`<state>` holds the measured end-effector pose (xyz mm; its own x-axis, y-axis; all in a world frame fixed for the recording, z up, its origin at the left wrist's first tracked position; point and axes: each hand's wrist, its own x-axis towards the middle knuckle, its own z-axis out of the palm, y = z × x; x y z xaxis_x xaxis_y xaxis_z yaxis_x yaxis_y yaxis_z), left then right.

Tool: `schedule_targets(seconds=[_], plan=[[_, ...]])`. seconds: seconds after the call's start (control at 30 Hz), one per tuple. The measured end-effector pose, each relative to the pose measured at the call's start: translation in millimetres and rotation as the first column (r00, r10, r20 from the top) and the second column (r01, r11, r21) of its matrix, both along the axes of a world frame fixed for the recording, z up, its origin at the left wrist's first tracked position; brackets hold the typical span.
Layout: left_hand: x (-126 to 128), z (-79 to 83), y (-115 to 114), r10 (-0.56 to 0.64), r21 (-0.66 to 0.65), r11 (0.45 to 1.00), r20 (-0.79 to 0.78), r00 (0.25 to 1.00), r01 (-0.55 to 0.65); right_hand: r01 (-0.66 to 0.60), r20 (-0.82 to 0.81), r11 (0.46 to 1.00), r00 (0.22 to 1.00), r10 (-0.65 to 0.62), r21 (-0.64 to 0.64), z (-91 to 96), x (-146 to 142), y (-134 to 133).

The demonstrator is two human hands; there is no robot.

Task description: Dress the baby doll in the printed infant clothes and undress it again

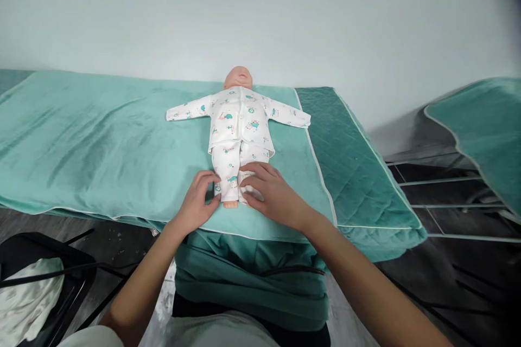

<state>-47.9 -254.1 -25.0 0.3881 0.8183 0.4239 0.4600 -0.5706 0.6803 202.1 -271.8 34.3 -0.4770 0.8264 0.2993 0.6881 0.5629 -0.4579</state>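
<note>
A baby doll [238,77] lies on its back on the green bed, head toward the wall and arms spread wide. It wears a white printed jacket [241,116] and matching white trousers [226,160]; one bare foot [230,204] shows below a trouser leg. My left hand [199,198] is at the outer side of the left trouser leg, fingertips touching the cloth, thumb and fingers apart. Over the right trouser leg lies my right hand [268,190], its fingers spread and slightly bent, hiding most of that lower leg. Neither hand visibly grips the cloth.
A light green sheet [101,146] covers the bed, with a darker quilted cover [358,173] at the right end. At the lower left stands a black chair [77,276] with a pale cloth [30,298] on it. Metal rails [456,206] and another green cover [480,124] are at right.
</note>
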Motion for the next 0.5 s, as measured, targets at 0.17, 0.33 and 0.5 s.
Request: schedule_targets(seconds=[0.17,0.33,0.5], plan=[[-3.1,-0.4,-9.5,-0.062,0.039,0.997,-0.121,0.991,0.067,-0.026,0.156,1.000,0.987,0.024,0.012,0.7,-16.7,-16.9],[3.0,8.5,-14.6,-0.054,0.055,0.997,0.003,0.999,0.054,0.058,0.261,0.987,0.961,-0.095,0.148,-16.1,-35.1,-23.0],[-0.9,15.5,-21.4,-0.046,0.048,0.998,0.115,0.992,0.041,0.039,0.225,0.984,0.971,-0.078,0.176,-16.1,-36.5,-27.2]])
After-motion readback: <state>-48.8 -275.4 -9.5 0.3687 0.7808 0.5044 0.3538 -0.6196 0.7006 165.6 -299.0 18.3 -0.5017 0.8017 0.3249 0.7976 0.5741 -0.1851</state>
